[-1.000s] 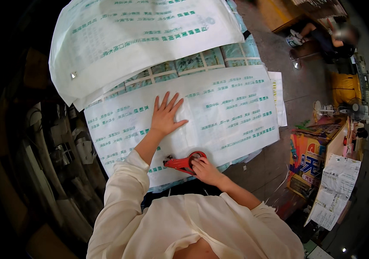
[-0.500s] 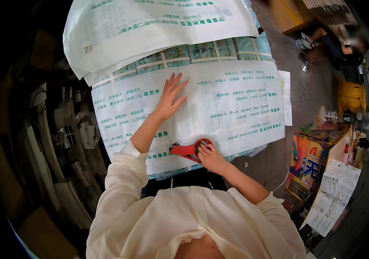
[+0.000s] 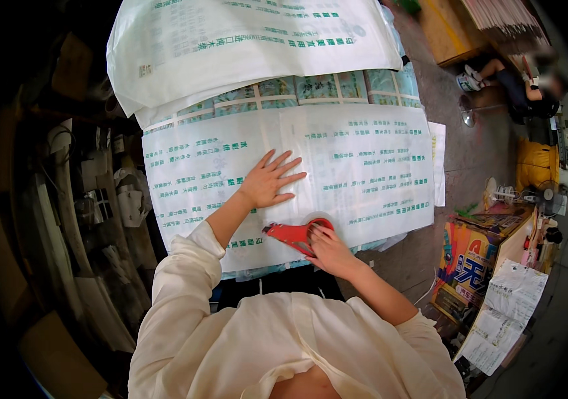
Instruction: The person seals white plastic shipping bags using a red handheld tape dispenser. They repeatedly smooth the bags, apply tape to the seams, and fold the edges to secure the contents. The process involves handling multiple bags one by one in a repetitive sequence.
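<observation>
My left hand (image 3: pixel 274 181) lies flat with fingers spread on a white sheet (image 3: pixel 370 166) printed in green, close to its middle seam. Just below it, my right hand (image 3: pixel 330 249) grips a red tape dispenser (image 3: pixel 290 234), its fingers at the roll opening. The dispenser's dark cutting end points left, over the sheet. Beneath the sheet's far edge show strapped, clear-wrapped bundles (image 3: pixel 330 88) in blue-green. A second white printed sheet (image 3: pixel 251 46) covers the far side of the stack.
On the left stand shelves with upright boards (image 3: pixel 71 199) and clutter. A colourful carton (image 3: pixel 473 263), an open notebook (image 3: pixel 507 312) and a small fan (image 3: pixel 547 194) are at the right. Far right, another person (image 3: pixel 523 86) sits by a yellow cloth item (image 3: pixel 537 163).
My left hand has come nearer and slightly right, its palm now flatter on the sheet. The right hand has shifted a little nearer with the tape dispenser, whose roll is seen at another angle.
</observation>
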A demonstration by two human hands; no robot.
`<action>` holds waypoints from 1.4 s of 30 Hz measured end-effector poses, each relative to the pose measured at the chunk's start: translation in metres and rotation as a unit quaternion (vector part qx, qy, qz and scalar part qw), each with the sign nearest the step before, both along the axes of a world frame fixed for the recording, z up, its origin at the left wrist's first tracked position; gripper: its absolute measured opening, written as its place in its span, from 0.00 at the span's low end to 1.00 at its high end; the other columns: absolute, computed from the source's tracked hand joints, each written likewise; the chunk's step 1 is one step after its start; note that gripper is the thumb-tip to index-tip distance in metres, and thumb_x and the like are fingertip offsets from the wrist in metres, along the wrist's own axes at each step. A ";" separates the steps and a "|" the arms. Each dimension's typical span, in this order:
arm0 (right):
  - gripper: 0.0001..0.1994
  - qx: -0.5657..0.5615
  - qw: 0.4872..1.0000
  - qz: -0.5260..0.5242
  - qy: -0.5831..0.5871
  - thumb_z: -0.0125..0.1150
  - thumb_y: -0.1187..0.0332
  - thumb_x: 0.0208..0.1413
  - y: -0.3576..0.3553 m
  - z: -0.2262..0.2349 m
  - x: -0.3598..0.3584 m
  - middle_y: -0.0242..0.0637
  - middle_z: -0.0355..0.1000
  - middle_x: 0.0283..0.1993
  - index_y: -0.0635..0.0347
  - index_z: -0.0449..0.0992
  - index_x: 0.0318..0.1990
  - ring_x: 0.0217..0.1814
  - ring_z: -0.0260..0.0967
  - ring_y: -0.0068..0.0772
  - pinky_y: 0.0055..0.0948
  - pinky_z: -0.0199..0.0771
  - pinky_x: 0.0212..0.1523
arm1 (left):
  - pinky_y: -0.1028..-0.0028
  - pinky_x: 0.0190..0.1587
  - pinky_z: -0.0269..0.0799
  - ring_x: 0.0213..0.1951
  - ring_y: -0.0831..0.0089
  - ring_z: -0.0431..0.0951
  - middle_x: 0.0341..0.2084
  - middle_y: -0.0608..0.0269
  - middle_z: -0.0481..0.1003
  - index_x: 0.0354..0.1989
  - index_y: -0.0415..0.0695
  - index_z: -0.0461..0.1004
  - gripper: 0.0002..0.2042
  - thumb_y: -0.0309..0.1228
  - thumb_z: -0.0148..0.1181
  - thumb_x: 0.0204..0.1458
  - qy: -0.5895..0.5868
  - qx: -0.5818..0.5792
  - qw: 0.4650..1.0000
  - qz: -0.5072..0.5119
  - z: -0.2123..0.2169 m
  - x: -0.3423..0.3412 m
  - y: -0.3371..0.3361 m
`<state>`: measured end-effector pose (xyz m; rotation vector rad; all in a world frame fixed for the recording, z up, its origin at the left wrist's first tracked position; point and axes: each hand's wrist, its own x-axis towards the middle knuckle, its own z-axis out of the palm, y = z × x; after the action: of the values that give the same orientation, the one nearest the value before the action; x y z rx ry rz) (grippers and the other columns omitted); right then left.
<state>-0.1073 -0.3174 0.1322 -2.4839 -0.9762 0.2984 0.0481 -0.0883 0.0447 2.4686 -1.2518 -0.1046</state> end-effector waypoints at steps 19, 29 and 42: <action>0.21 0.646 0.336 -0.326 0.604 0.39 0.54 0.66 0.003 0.042 0.137 0.31 0.59 0.14 0.61 0.69 0.30 0.16 0.53 0.26 0.29 0.63 0.33 | 0.51 0.71 0.38 0.70 0.61 0.49 0.68 0.66 0.56 0.62 0.62 0.66 0.26 0.53 0.50 0.55 0.022 -0.068 0.997 0.008 -0.010 0.001 0.012; 0.14 0.502 0.534 -0.496 0.465 0.46 0.61 0.64 0.056 0.037 0.217 0.38 0.67 0.25 0.63 0.71 0.44 0.23 0.62 0.33 0.36 0.68 0.34 | 0.51 0.71 0.37 0.69 0.59 0.53 0.63 0.62 0.63 0.62 0.61 0.66 0.27 0.54 0.50 0.55 0.018 -0.102 0.995 0.013 -0.019 0.001 0.012; 0.14 0.471 0.552 -0.491 0.481 0.49 0.61 0.62 0.068 0.012 0.225 0.42 0.71 0.26 0.66 0.71 0.39 0.24 0.68 0.36 0.35 0.72 0.30 | 0.51 0.72 0.36 0.65 0.59 0.58 0.57 0.64 0.68 0.63 0.62 0.65 0.27 0.54 0.48 0.55 0.049 -0.041 0.998 0.004 -0.008 0.002 0.017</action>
<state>0.1175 -0.2491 0.1445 -1.1107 0.6598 0.4672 0.0505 -0.0717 0.0368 2.3691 -1.1811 -0.1659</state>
